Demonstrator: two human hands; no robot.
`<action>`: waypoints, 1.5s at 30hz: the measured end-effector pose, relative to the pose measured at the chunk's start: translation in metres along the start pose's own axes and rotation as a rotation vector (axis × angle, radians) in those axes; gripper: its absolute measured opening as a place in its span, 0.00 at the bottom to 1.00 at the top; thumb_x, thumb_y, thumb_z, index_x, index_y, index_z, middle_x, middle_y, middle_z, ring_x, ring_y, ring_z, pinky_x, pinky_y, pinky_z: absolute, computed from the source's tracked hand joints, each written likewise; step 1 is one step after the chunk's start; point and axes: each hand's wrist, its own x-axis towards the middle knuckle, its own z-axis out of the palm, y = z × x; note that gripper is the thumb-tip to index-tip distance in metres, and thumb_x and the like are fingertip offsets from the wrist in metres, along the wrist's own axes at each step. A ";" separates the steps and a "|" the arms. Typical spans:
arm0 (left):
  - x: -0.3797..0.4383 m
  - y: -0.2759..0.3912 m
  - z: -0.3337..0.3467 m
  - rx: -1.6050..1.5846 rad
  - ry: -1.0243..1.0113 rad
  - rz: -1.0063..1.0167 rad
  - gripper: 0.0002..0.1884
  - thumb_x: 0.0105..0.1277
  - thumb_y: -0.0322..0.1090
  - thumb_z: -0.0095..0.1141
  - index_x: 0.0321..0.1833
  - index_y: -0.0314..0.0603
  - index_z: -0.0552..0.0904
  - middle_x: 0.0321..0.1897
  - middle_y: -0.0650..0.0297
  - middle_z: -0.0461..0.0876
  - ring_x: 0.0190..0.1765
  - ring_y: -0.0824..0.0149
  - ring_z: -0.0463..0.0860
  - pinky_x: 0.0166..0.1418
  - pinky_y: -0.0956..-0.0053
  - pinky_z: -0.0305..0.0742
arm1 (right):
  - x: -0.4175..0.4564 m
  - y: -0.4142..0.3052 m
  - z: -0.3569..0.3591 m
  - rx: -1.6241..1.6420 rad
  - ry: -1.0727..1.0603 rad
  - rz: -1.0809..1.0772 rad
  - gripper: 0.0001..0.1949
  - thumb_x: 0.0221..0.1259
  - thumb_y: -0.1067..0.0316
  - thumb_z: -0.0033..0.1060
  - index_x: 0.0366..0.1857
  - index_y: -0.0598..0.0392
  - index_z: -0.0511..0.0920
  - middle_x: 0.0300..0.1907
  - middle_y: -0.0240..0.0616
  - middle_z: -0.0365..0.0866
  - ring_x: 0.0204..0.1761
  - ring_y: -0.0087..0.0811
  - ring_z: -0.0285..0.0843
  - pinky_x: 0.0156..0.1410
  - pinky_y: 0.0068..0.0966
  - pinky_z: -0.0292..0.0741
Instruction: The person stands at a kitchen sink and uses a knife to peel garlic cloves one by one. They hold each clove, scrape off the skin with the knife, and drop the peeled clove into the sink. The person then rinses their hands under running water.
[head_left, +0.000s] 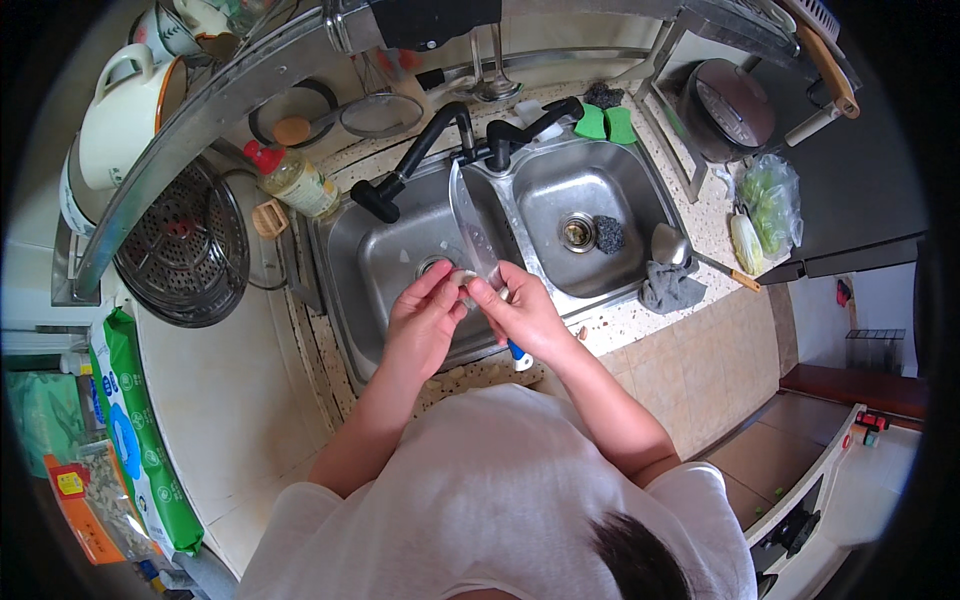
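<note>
Over the left basin of a steel double sink (360, 330), my right hand (529, 315) grips a kitchen knife (469, 214) by its blue and white handle. The blade points away from me towards the black faucet (420, 154). My left hand (426, 319) pinches a small pale piece of food, perhaps a garlic clove (462, 278), between thumb and fingers. The right thumb touches that piece beside the blade. Small pale scraps lie in the left basin near its drain.
A dark scouring pad (608, 234) lies in the right basin. A ladle (670, 244) and a grey cloth (670, 287) rest at its right edge. Left of the sink stand a soap bottle (300, 184) and perforated steamer trays (180, 240). A metal rack rail (202, 124) arches overhead.
</note>
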 end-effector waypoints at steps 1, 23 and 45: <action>-0.001 0.005 0.002 0.118 -0.017 0.037 0.11 0.69 0.27 0.59 0.53 0.44 0.82 0.49 0.61 0.82 0.52 0.68 0.80 0.54 0.73 0.77 | -0.002 -0.006 0.000 -0.020 0.004 0.002 0.18 0.67 0.51 0.61 0.41 0.58 0.80 0.22 0.27 0.76 0.18 0.14 0.68 0.21 0.17 0.65; -0.016 0.063 0.031 0.970 -0.372 0.333 0.08 0.48 0.26 0.75 0.31 0.43 0.89 0.36 0.64 0.88 0.40 0.68 0.86 0.45 0.73 0.80 | -0.022 -0.054 -0.011 -0.398 -0.227 -0.544 0.21 0.49 0.57 0.78 0.25 0.57 0.71 0.21 0.35 0.76 0.23 0.33 0.74 0.29 0.26 0.69; -0.008 0.050 0.036 0.988 -0.319 0.472 0.11 0.49 0.26 0.74 0.36 0.38 0.88 0.38 0.63 0.85 0.40 0.69 0.84 0.43 0.75 0.79 | -0.021 -0.042 -0.010 -0.324 -0.130 -0.483 0.13 0.64 0.61 0.66 0.32 0.60 0.78 0.22 0.39 0.79 0.23 0.31 0.76 0.31 0.26 0.72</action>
